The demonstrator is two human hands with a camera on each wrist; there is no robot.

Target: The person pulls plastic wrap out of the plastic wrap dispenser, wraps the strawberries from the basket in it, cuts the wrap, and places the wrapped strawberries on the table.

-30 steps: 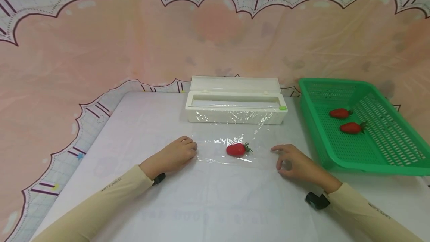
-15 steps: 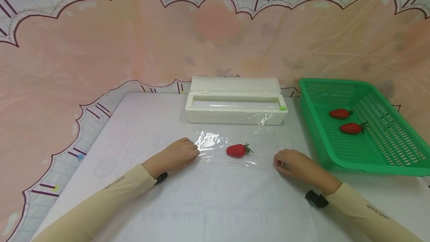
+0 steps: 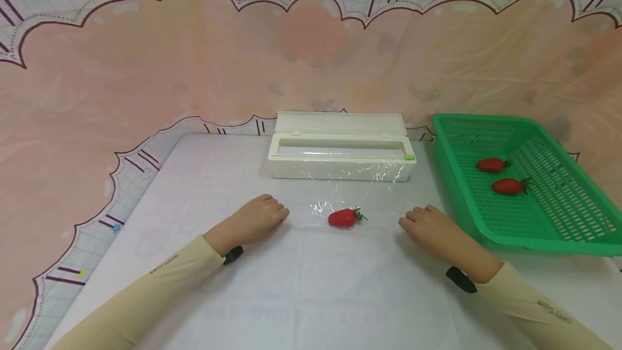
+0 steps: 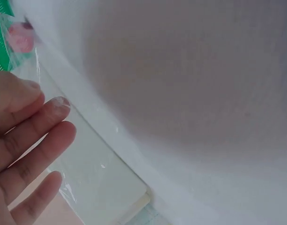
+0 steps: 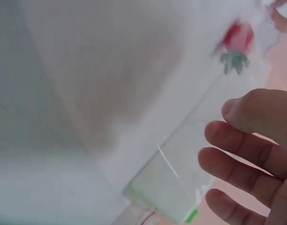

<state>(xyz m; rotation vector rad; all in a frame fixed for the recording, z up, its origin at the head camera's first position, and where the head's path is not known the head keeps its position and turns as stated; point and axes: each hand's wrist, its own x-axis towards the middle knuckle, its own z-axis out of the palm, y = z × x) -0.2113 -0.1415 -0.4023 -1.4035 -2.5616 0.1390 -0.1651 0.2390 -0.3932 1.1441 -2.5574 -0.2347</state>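
A clear sheet of plastic wrap (image 3: 316,209) stretches from the white wrap dispenser (image 3: 340,169) toward both hands. A red strawberry (image 3: 342,218) with green leaves is at the sheet's middle; whether it lies on or under the film I cannot tell. My left hand (image 3: 252,219) pinches the left near corner between thumb and index finger, film trailing from them in the left wrist view. My right hand (image 3: 439,236) pinches the right corner. In the right wrist view its thumb (image 5: 256,110) hides the index finger, and the other fingers are loosely bent.
The dispenser's lid (image 3: 340,123) stands up at the back, and a light green piece (image 3: 409,157) sits at its right end. To the right is a green perforated basket (image 3: 481,234) with two strawberries (image 3: 509,186) inside. A white cloth (image 3: 291,285) covers the table.
My right hand, spread beside the film a second ago, has closed its fingertips on the corner and turned slightly upward. The left hand has barely shifted. Glare on the film has moved.
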